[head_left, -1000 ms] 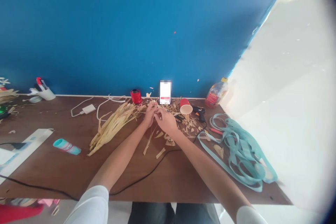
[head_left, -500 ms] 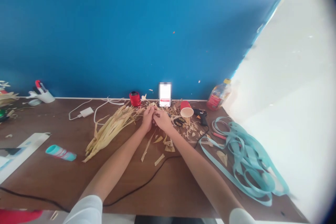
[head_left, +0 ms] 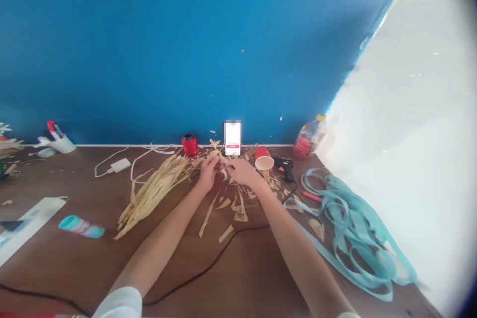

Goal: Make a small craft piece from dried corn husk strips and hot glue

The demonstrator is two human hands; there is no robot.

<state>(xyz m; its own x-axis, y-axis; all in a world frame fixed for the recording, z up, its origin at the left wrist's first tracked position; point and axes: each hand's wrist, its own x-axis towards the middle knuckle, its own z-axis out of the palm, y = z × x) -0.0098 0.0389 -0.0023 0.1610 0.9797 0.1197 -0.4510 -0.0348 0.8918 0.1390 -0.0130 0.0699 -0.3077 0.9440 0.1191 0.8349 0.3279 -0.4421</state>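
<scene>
My left hand (head_left: 207, 171) and my right hand (head_left: 241, 171) meet over the far middle of the brown table (head_left: 74, 253). Both pinch a thin strip of dried straw-coloured leaf (head_left: 219, 157) that stretches between them and sticks up a little behind the fingers. A long bundle of the same dried leaf strips (head_left: 154, 190) lies just left of my left hand. Short cut scraps (head_left: 233, 206) are scattered under and in front of both hands.
A red paper cup (head_left: 264, 158), black glue gun (head_left: 285, 168) and its cable (head_left: 208, 266) lie right of my hands. Teal ribbon coils (head_left: 354, 231) fill the right side. A phone (head_left: 232, 137), red spool (head_left: 190, 144), bottle (head_left: 308, 136), white charger (head_left: 118, 165) and teal tube (head_left: 81, 226) are about.
My hands have drawn slightly apart, with the leaf strip now stretched between them. The view has tilted down a little.
</scene>
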